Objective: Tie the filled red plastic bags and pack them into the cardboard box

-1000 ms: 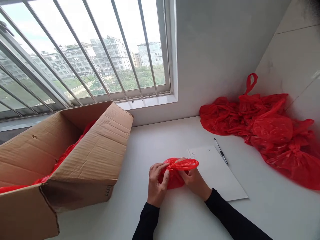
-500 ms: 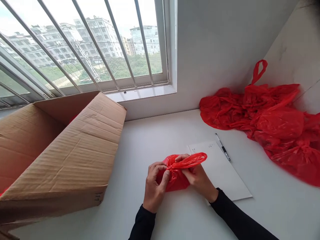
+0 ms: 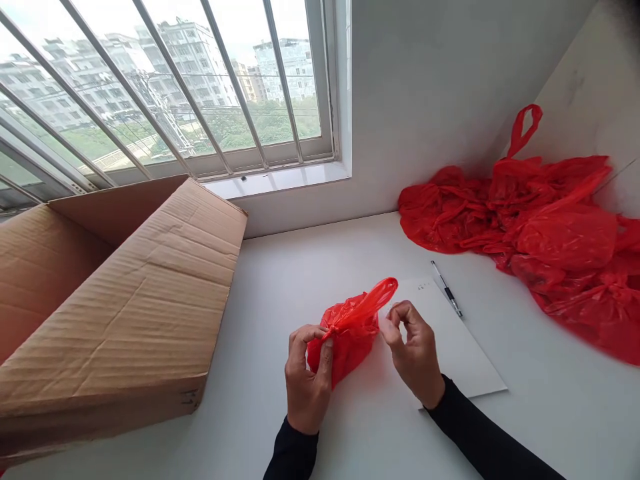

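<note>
A small red plastic bag (image 3: pixel 353 340) is tied at the top, with a loop of plastic sticking up to the right of its knot. What it contains is hidden. My left hand (image 3: pixel 307 380) pinches the bag beside the knot, thumb below and fingers above. Just right of the bag, my right hand (image 3: pixel 413 347) is raised with half-curled fingers; thumb and forefinger look slightly apart, and I see nothing between them. Under and behind that hand lies a white paper pad (image 3: pixel 457 353), with small handwriting near its top edge.
A large open cardboard box (image 3: pixel 145 307) stands on the left of the white table (image 3: pixel 285 273). To the right of the pad lies a black-gripped pen (image 3: pixel 447 290). Several red plastic bags (image 3: pixel 560 247) are heaped against the wall at right. A barred window (image 3: pixel 210 100) is behind.
My right hand has let go of the bag and drawn back to the right. The bag has tilted, its loop now pointing further up. My left hand keeps its pinch near the knot.
</note>
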The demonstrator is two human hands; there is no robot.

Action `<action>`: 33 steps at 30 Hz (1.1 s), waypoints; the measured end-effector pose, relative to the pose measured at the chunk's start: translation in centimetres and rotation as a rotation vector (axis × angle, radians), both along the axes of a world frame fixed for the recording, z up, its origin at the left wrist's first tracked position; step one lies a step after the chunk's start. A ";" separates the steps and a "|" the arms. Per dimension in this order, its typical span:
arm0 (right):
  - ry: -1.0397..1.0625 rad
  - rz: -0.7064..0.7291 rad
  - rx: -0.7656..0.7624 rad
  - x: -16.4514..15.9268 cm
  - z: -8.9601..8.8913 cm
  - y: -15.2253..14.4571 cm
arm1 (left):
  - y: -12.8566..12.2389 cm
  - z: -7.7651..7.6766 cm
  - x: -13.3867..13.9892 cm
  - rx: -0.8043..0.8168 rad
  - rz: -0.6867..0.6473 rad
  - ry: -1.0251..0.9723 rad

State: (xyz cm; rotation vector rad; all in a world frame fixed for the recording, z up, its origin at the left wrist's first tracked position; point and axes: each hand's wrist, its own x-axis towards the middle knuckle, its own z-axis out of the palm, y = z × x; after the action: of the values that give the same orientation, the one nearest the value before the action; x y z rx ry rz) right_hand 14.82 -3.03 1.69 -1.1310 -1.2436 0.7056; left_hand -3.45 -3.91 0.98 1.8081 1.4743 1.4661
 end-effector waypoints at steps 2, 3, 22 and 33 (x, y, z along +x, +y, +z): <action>-0.082 0.026 0.234 -0.1 0.6 -0.7 | 0.0 0.0 0.4 0.048 0.024 0.011; -0.147 0.062 0.344 -0.2 1.0 -0.9 | 0.0 0.0 0.6 0.071 0.028 0.018; -0.473 0.301 -0.155 1.2 1.3 1.6 | -0.3 -1.1 1.3 0.096 -0.123 0.035; -0.295 0.432 -0.284 1.9 1.9 1.8 | -0.1 -1.5 1.6 -0.042 -0.088 0.048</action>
State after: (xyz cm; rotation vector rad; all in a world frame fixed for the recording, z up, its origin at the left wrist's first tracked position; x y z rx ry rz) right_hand 16.75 -1.25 3.59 -1.2403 -1.7065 1.0938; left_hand -1.85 -4.02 -0.50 1.8704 1.4184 1.3491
